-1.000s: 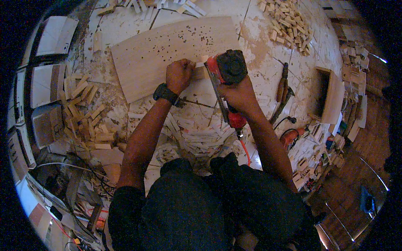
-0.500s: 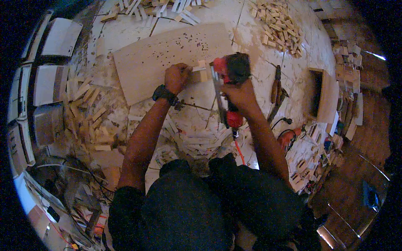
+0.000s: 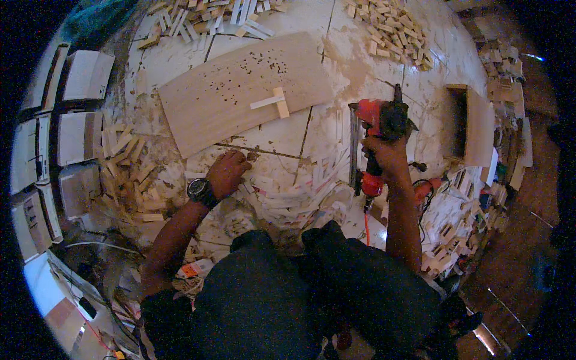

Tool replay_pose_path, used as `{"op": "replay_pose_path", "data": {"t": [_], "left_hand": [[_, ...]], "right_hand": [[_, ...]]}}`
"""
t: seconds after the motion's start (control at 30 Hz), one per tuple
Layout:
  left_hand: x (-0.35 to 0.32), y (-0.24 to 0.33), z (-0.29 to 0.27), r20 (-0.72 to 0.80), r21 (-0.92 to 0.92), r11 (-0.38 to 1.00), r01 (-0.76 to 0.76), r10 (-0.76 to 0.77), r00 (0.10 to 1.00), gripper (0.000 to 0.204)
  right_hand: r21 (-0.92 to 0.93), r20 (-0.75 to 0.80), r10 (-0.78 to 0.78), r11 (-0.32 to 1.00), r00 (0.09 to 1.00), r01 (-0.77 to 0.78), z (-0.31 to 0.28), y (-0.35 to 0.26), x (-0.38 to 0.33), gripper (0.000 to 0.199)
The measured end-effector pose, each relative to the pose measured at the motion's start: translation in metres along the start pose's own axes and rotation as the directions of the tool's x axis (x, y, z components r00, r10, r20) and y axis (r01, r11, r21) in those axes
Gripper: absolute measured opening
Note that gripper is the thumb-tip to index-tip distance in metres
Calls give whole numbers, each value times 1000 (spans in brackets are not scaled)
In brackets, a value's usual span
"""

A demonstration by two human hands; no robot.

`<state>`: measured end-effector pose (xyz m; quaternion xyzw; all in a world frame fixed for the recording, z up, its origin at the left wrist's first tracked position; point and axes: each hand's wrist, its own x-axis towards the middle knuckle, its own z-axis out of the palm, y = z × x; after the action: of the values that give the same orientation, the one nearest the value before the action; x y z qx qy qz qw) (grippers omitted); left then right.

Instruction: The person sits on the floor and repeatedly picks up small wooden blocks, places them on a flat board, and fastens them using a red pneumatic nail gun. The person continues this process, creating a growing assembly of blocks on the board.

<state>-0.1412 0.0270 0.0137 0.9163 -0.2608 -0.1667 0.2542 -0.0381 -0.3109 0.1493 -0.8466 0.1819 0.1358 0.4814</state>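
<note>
Right of the pale board (image 3: 210,105), right hand (image 3: 387,157) wrapped round red nail gun (image 3: 384,119); left hand's (image 3: 225,174) grip half-curled, hold unclear.

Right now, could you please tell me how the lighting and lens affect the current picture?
Head view: dim overall, speckled noise showing on the dark trousers, though the red nail gun is readable; head view: black rim, with the wooden board looking bowed, probably fisheye distortion; head view: a bright streak at lower right, beside the shadowy brown floor.
</note>
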Motion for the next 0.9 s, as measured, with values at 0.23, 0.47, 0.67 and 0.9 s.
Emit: {"op": "replay_pose_path", "data": {"t": [0.23, 0.47, 0.67, 0.9], "left_hand": [[-6, -7, -8, 242, 25, 995, 96, -99, 965, 17], [38, 12, -14, -48, -827, 495, 267, -534, 844, 22], [92, -2, -9, 91, -876, 312, 368, -643, 760, 24], [108, -19, 5, 22, -897, 350, 272, -578, 816, 20]], "right_hand": [[26, 83, -133, 991, 988, 132, 4, 16, -2, 36], [106, 108, -3, 994, 994, -8, 9, 9, -5, 31], [-18, 203, -162, 985, 966, 169, 34, -16, -7, 30], [-88, 275, -272, 948, 922, 306, 56, -33, -10, 34]]}}
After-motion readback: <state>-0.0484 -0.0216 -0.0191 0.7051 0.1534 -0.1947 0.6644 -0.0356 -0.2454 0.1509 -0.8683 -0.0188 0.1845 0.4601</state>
